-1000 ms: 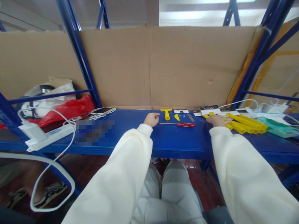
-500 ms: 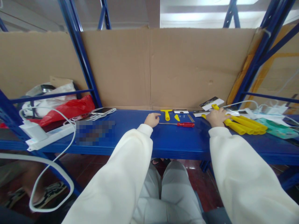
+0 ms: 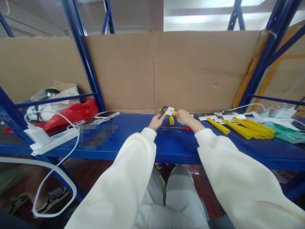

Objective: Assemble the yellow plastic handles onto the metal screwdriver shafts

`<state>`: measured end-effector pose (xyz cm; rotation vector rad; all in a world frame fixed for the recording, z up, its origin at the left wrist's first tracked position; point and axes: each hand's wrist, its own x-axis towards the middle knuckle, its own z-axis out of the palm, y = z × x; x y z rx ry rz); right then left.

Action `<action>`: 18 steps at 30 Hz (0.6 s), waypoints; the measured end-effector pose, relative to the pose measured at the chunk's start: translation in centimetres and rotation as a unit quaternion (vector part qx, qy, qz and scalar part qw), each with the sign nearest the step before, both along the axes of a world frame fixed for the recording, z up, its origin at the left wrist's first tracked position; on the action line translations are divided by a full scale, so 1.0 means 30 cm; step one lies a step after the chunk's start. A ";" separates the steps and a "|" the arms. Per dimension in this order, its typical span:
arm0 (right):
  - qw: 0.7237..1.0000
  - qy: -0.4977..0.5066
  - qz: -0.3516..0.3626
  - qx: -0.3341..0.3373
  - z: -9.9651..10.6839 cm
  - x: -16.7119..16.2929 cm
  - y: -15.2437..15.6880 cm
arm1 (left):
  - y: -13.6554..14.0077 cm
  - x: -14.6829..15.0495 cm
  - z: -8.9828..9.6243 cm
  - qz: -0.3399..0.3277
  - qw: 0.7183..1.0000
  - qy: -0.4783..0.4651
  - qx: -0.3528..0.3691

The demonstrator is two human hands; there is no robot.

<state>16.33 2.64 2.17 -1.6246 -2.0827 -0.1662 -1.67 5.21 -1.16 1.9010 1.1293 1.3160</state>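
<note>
My left hand pinches a small black-and-white card above the middle of the shelf. My right hand comes in from the right beside it, fingers closed; a bit of yellow shows at its fingertips, but whether it holds that piece is unclear. Just under the card, the yellow T-shaped handle lies with its crossbar partly covered. In front of my right hand lies a screwdriver with a red grip, its shaft pointing left. To the right, one yellow handle rests apart from several other yellow handles.
Black-and-white cards lie along the back at right, near a green packet. At left are a white power strip, a phone with cables and a red bag. Cardboard walls the back.
My right hand has left the yellow handles and moved left to my left hand. My left hand now holds a card. One yellow handle now lies apart from the others.
</note>
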 end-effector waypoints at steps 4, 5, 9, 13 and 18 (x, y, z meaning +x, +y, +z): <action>1.000 0.001 0.028 0.013 -0.041 -0.067 -0.014 | 0.016 0.002 -0.001 -0.037 0.999 -0.036 -0.008; 0.999 0.003 0.033 0.019 -0.055 -0.076 -0.022 | 0.016 0.005 -0.001 -0.041 0.998 -0.047 -0.014; 0.999 0.012 0.026 0.041 -0.084 -0.082 -0.048 | -0.006 0.022 0.003 -0.076 0.993 -0.079 -0.036; 0.999 0.033 0.001 0.026 -0.087 -0.081 -0.056 | -0.041 0.036 0.006 -0.129 0.991 -0.033 -0.019; 0.996 0.066 0.052 0.043 -0.104 -0.082 -0.035 | -0.038 0.026 0.007 -0.049 0.998 0.010 -0.035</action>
